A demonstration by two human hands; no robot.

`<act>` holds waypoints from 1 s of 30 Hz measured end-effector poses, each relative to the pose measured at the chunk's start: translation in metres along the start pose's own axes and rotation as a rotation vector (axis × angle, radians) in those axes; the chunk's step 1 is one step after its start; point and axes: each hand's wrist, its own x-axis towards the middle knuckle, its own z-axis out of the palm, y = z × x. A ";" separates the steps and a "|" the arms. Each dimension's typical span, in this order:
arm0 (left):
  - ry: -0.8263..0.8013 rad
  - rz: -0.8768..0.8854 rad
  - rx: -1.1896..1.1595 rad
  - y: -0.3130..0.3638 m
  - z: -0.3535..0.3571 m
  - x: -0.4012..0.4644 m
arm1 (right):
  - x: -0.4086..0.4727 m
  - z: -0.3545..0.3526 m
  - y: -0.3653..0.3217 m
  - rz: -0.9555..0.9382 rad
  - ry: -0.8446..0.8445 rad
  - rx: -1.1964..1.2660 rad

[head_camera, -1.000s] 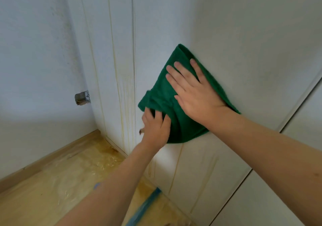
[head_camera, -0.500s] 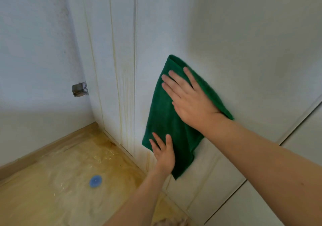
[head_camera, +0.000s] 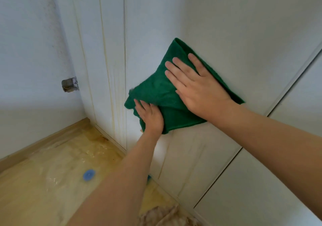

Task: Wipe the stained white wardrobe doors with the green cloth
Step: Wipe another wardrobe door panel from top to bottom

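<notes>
my right hand (head_camera: 198, 88) lies flat on the green cloth (head_camera: 160, 89), fingers straight and a little spread, pressing it against the white wardrobe door (head_camera: 235, 33). half a second ago the cloth hung long and narrow down the door; now it is bunched up into a shorter, wider shape, with its lower part gathered upward. my left hand (head_camera: 151, 117) has come up from the cloth's bottom tip and now sits on its lower left corner, fingers laid over the fold and slightly bent. whether they actually pinch the cloth or only press it i cannot tell. the two hands are closer together than before, nearly side by side on the cloth.

the cloth sits on the door just right of the vertical seam (head_camera: 124, 68), about mid-height in view, its top corner pointing up and its right corner reaching toward the slanted gap to the next door. yellowish drip stains (head_camera: 111, 103) run down the narrow panel left of the seam, and fainter streaks (head_camera: 163, 163) show below the cloth, as they did earlier. a blue round thing (head_camera: 89, 174) lies on the plastic-covered floor (head_camera: 43, 182) near the wardrobe's base.
</notes>
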 end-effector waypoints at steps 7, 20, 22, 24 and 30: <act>-0.180 -0.055 0.375 -0.036 0.107 -0.177 | -0.018 -0.005 0.011 -0.208 -0.113 0.014; -0.056 -0.398 0.434 0.008 0.064 -0.098 | -0.035 -0.003 0.025 -0.109 0.037 0.008; 0.014 -0.320 0.407 0.014 0.090 -0.148 | -0.034 -0.001 0.021 -0.099 0.041 0.010; 0.050 -0.381 0.205 0.027 0.115 -0.194 | -0.033 0.003 0.017 -0.097 0.053 0.008; -0.045 -0.472 0.270 0.007 0.081 -0.149 | -0.036 0.006 0.017 -0.093 0.078 0.021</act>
